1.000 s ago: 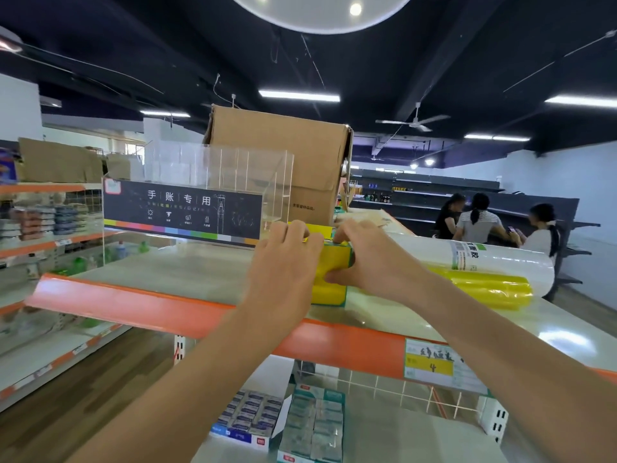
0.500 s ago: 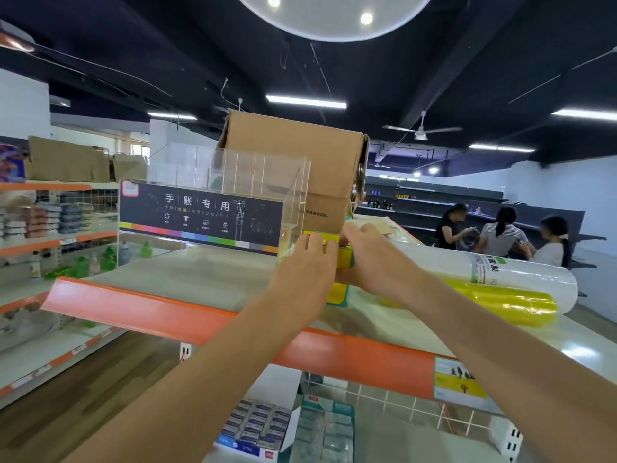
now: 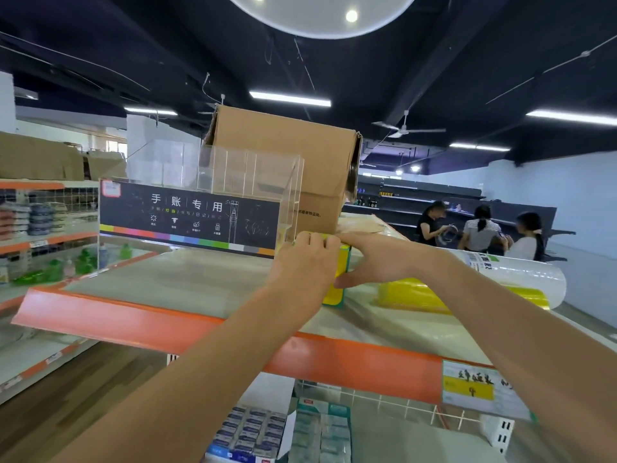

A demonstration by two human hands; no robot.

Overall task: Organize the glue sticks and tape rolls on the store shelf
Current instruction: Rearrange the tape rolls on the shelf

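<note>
1. The step in hand looks like seating a yellow box (image 3: pixel 337 289) on the top shelf (image 3: pixel 187 285); it is probably a pack of glue sticks or tape, though its print is hidden.
2. The left hand (image 3: pixel 305 262) covers the box's near-left face, fingers curled over its top edge; the right hand (image 3: pixel 377 259) lies along its right side, fingers flat across the top and thumb low at the front. Both hands hold the box between them.
3. The box stands on the shelf directly under the fingertips, just right of a clear acrylic display rack (image 3: pixel 213 198) and in front of a cardboard carton (image 3: pixel 293 162).
4. My judgement: the next move calls for sliding or squaring the box against the rack's side, then letting go without tipping it.
5. Beyond the right hand's wrist lie a yellow roll (image 3: pixel 420 295) and a clear film roll (image 3: pixel 531 275), close enough to be nudged.
6. The shelf top is pale with an orange front strip (image 3: pixel 133 325); below the forearms, lower shelves hold small boxed goods (image 3: pixel 253 429).
7. The room is a store with a dark ceiling and strip lights; three people (image 3: pixel 480 228) stand well beyond the fingers.
</note>
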